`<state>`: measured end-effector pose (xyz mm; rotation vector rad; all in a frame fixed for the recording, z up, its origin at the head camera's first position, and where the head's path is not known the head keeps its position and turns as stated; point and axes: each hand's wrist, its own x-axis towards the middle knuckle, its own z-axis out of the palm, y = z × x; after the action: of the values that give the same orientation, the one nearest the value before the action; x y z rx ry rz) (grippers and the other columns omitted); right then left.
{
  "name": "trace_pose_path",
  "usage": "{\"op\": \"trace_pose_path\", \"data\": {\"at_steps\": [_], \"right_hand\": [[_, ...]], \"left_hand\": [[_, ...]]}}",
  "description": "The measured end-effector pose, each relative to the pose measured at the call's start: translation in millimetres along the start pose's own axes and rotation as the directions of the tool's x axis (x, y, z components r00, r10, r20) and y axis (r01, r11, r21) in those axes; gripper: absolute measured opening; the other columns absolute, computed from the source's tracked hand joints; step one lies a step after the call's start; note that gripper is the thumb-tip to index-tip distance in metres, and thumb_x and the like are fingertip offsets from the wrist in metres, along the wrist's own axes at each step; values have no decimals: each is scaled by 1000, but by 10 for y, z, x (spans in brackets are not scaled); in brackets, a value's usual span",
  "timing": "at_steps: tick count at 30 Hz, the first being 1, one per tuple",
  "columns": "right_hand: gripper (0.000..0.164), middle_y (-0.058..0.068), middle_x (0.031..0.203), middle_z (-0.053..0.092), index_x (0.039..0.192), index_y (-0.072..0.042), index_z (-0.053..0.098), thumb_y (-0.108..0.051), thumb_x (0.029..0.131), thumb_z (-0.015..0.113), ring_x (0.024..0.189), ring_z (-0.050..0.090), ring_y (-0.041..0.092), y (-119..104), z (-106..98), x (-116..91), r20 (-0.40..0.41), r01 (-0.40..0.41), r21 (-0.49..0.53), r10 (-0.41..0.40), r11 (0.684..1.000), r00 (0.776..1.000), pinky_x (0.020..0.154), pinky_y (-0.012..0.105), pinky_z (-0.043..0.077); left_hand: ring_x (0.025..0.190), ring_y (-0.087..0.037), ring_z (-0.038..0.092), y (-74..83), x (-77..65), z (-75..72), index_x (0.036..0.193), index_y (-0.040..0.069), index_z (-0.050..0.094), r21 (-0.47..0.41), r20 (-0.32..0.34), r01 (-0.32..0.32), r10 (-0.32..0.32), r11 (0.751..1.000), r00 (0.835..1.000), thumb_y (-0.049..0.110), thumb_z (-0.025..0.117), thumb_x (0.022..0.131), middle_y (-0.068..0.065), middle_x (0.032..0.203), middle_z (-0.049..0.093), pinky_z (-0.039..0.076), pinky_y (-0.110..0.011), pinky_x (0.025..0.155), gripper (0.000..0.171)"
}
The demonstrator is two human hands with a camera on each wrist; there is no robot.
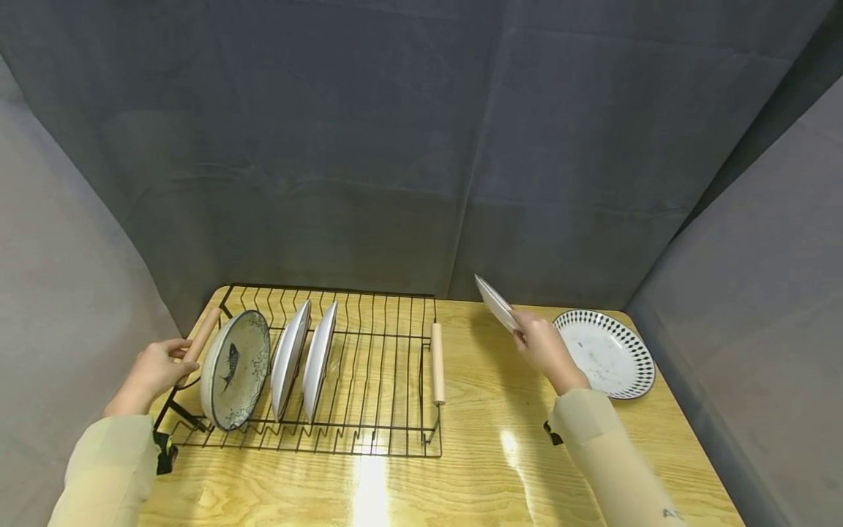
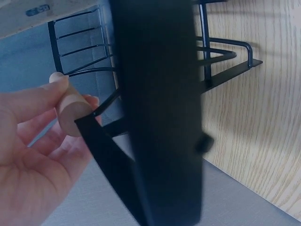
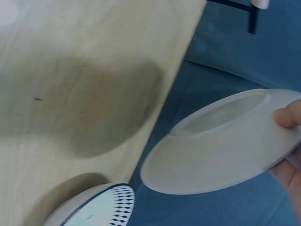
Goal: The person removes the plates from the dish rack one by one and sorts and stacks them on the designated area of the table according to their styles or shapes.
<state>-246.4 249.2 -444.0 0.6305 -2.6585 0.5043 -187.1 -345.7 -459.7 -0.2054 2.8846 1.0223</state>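
Observation:
My left hand (image 1: 154, 372) holds the left wooden handle (image 1: 201, 337) of a black wire dish rack (image 1: 377, 426); the left wrist view shows thumb and fingers around the handle's end (image 2: 75, 113). Raised over the table to the right of the rack, a white plate (image 1: 494, 301) is tilted on edge in my right hand (image 1: 543, 350). The right wrist view shows its pale underside (image 3: 211, 160) and foot ring, the thumb pressed on it. In the rack stand a deep dish with a fish drawing (image 1: 245, 366) and two white plates (image 1: 290, 360), all on edge.
An oval plate with a dark diamond-patterned rim (image 1: 602, 359) lies at the table's right, beyond my right wrist. Another wooden handle (image 1: 437, 364) tops the rack's right end. Grey cloth walls (image 1: 342, 146) enclose the wooden table (image 1: 481, 454) at the back and sides.

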Motion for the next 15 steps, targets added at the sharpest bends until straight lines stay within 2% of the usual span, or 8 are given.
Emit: {"op": "trace_pose_path", "data": {"at_steps": [5,7,12,15], "right_hand": [[32,19,91,64,108,5,60,7,76,59,64,59,30,15,124,-86,12,63,-72,-63,995,998,56,41,47],[32,19,96,64,107,4,61,8,75,60,68,61,31,17,173,-119,20,89,-92,-87,992,996,59,41,49],[29,17,95,65,102,3,62,10,73,61,70,62,28,44,324,-193,45,166,-157,-161,974,986,59,37,50],[30,17,98,65,103,2,62,9,74,63,75,63,29,63,407,-221,69,187,-197,-177,962,982,61,37,51]], "left_hand": [[65,-21,59,-19,8,10,122,-19,41,-11,-3,-5,5,1000,1000,4,61,82,-37,105,52,48,-30,54,50],[66,-21,59,-21,4,6,123,-20,40,-14,8,-15,15,1000,1000,4,60,83,-38,105,51,48,-30,54,50],[66,-21,60,-22,3,5,123,-20,40,-21,12,-12,12,1000,1000,4,60,83,-38,105,51,49,-31,55,50],[66,-21,60,-30,9,8,123,-20,40,-21,14,-13,14,1000,1000,4,59,83,-39,105,50,49,-31,55,50]]}}
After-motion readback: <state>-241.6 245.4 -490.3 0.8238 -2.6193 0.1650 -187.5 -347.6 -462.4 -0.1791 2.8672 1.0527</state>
